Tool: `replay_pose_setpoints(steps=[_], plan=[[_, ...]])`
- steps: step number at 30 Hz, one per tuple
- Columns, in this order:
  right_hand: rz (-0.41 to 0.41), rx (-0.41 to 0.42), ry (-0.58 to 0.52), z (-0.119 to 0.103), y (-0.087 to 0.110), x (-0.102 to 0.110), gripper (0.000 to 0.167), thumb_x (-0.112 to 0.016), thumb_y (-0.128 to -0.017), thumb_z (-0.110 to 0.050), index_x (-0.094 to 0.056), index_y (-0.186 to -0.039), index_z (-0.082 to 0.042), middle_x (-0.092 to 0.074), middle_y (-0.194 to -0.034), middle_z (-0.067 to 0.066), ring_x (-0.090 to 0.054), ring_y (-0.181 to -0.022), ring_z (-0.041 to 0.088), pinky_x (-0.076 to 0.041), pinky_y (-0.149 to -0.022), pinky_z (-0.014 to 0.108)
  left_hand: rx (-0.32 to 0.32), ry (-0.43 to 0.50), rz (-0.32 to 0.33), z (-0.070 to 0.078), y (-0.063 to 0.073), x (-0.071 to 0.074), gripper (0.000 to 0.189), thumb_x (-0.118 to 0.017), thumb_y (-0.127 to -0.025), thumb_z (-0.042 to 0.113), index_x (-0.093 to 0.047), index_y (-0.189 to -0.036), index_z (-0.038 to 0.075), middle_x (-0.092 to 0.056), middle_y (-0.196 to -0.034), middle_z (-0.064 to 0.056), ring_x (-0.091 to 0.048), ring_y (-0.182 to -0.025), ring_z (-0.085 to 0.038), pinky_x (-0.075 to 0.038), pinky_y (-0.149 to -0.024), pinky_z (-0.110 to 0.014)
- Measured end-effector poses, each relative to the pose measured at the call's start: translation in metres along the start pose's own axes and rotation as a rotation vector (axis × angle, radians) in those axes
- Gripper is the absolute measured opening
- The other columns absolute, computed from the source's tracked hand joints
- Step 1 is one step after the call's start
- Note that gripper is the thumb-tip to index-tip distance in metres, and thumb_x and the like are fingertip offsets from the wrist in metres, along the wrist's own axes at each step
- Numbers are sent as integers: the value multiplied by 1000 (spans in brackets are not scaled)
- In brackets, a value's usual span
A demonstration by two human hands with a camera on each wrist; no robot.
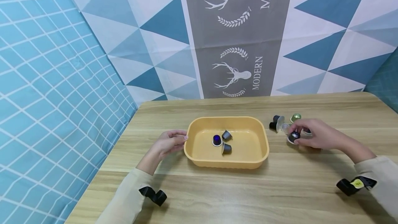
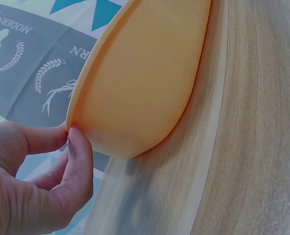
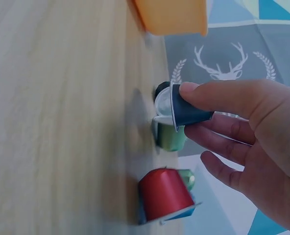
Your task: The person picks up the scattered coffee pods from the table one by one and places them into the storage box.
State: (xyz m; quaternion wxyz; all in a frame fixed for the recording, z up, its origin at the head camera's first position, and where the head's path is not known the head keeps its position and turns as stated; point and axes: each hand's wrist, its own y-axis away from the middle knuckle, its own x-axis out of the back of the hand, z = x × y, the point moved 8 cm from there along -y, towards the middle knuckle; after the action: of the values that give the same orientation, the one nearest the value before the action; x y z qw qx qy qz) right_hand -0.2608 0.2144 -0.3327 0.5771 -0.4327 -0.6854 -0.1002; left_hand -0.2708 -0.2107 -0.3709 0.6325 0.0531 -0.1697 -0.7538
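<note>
My left hand (image 1: 168,143) pinches the left rim of a yellow plastic basin (image 1: 227,164) between thumb and finger, as the left wrist view confirms. Inside the basin lie a purple-blue coffee capsule (image 1: 217,140) and two dark grey capsules (image 1: 227,148). To the right of the basin, my right hand (image 1: 321,136) holds a dark coffee capsule (image 3: 190,108) between thumb and fingers, its silvery rim facing left in the right wrist view. Around that hand are a green capsule (image 3: 169,136), a red capsule (image 3: 165,192) and other loose ones, partly hidden by the fingers in the head view.
Black and silver capsules (image 1: 276,123) stand between the basin and my right hand. The wooden table (image 1: 236,196) reaches back to a patterned cloth wall (image 1: 239,37). A blue checked cloth (image 1: 62,89) hangs along the left side.
</note>
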Motion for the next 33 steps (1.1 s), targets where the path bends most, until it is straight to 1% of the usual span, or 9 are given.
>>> replay_pose_setpoints(steps=[5, 11, 18, 21, 25, 30, 33], plan=[[16, 19, 6, -5, -5, 3, 35, -85, -69, -7, -66, -96, -21, -62, -88, -19, -54, -78, -8, -54, -66, 24, 10, -2, 8, -1, -1, -1, 39, -62, -92, 8, -53, -127, -6, -68, -96, -2, -65, -79, -5, -56, -72, -18], [37, 45, 14, -13, -14, 9, 35, -84, -68, -5, -67, -95, -18, -65, -89, -16, -55, -77, -8, -55, -69, 25, 17, 0, 25, -1, -3, 0, 38, -62, -91, 8, -54, -126, -5, -68, -97, -2, -65, -81, -6, -56, -72, -18], [13, -6, 17, -15, -22, 11, 32, -84, -70, -8, -68, -95, -20, -64, -88, -18, -55, -79, -8, -55, -71, 24, 10, 4, 15, -1, -2, 0, 39, -62, -91, 8, -52, -126, -7, -67, -93, 0, -65, -79, -5, -56, -72, -17], [20, -8, 11, -18, -25, 13, 33, -83, -70, -7, -68, -96, -21, -65, -90, -17, -54, -80, -7, -55, -71, 26, 10, 7, 9, -1, -2, 0, 39, -62, -91, 8, -52, -126, -7, -67, -93, 0, -65, -79, -5, -56, -72, -17], [41, -4, 13, -23, -32, 16, 32, -83, -70, -8, -68, -96, -21, -65, -90, -14, -53, -80, -5, -54, -69, 24, 8, 12, 1, -1, -1, -1, 39, -62, -92, 8, -51, -126, -8, -67, -93, 0, -65, -79, -5, -56, -72, -17], [28, -28, 1, -28, -40, 16, 28, -82, -73, -11, -68, -97, -18, -66, -88, -13, -53, -79, -5, -52, -69, 23, 9, 18, 0, -1, 1, -1, 39, -60, -92, 7, -51, -126, -8, -67, -93, 0, -65, -78, -5, -56, -71, -17], [16, -23, -14, -31, -46, 17, 27, -82, -74, -12, -69, -97, -17, -66, -88, -14, -55, -78, -5, -53, -72, 23, 18, 17, 8, 0, 0, -1, 37, -60, -92, 7, -52, -126, -7, -67, -93, 0, -65, -79, -5, -56, -71, -17]])
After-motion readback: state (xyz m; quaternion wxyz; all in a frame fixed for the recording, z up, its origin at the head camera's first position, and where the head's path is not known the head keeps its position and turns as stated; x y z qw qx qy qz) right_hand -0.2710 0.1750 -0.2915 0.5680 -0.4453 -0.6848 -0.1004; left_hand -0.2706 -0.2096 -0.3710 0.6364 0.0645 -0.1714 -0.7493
